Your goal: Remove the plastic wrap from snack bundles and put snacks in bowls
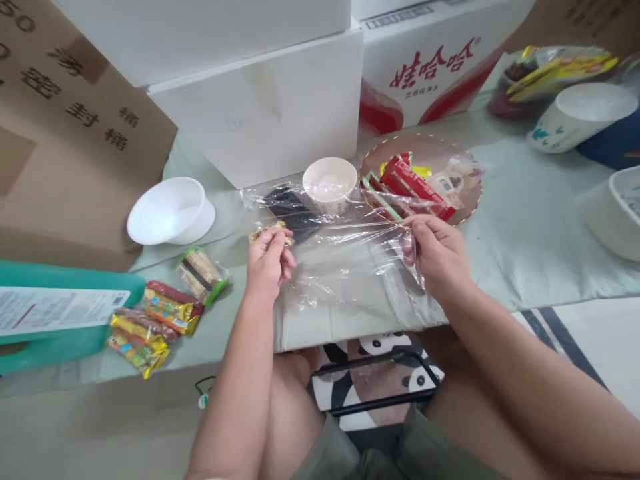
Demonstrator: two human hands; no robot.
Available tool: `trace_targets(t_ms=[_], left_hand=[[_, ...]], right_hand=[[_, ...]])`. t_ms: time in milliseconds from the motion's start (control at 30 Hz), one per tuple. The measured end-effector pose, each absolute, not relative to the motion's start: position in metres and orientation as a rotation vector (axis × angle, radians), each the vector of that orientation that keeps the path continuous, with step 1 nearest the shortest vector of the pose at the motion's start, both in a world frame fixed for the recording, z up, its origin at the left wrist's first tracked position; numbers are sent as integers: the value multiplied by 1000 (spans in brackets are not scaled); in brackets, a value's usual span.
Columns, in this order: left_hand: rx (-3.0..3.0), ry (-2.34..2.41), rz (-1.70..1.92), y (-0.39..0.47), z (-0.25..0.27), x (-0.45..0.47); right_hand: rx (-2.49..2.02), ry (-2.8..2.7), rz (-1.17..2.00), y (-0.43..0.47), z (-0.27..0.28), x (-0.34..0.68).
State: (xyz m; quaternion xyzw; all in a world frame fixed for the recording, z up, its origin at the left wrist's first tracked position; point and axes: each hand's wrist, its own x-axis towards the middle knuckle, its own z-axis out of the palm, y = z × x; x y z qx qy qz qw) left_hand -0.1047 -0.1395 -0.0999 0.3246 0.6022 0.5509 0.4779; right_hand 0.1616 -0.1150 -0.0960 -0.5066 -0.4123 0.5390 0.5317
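A thin sheet of clear plastic film [340, 273] is stretched between my hands, low over the table. Thumb and fingers of my left hand [270, 259] are closed on its left side. My right hand [441, 259] pinches the right side, drawing creases across the film. Through or behind the film I see a dark flat object [293, 210] and a small white cup [330, 187]. A gold wrapper [260, 233] shows just behind my left fingers; whether they touch it I cannot tell. Beyond my right hand is a gold-rimmed plate [473, 167] holding red and green snack packets [415, 187].
A white bowl [173, 212], several wrapped snacks [160, 317] and a teal container [65, 320] are at left. White boxes [280, 100] stand along the back. On the right are a paper cup [575, 120] and a white tub [617, 213]. The table's front edge lies under my forearms.
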Motion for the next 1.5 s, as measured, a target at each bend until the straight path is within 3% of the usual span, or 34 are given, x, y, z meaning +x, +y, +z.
trace_targets(t_ms=[167,600,933,1200,1367,1500], left_hand=[[806,1347,1202,-144,-95,-105],[705,1259,1352,-138,-94,-105],[796,1224,1386,-136,-104,-103],[690,1115,1317,-143,-93,-110],[698,997,1066,-148,-92,-116],[817,900,882,-152,-94,-113]], right_hand=[[-1201,-1041,1463,-115,-98,165],[-1017,-1154,893,-109,-101,184],[-900,-1075,966,-112,-94,191],[-947,-856,846,-99,-93,197],[-878,-789,958,-95,-67,213],[-851,-1139,1378,-109,-67,189]])
